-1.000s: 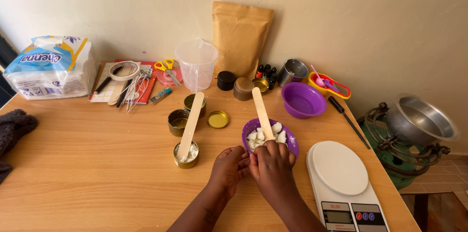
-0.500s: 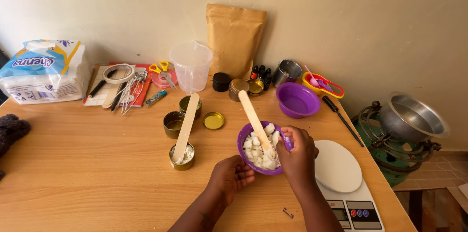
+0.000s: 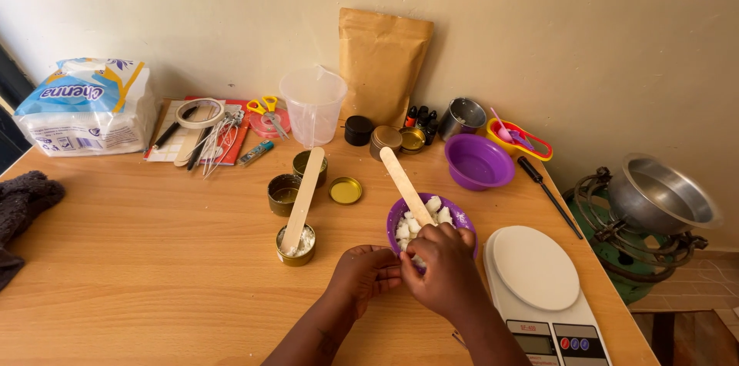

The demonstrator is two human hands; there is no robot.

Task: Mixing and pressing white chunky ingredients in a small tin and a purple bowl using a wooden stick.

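Fingers of right hand (image 3: 445, 272) curl over purple bowl (image 3: 429, 221); left hand (image 3: 363, 274) loosely fisted beside it.

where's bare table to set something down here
Bare wood lies on the left, between the dark cloth and the small gold tins, down to the near edge. Crowded: back row by the clear plastic jug, and around the purple bowl of white chunks under both hands.
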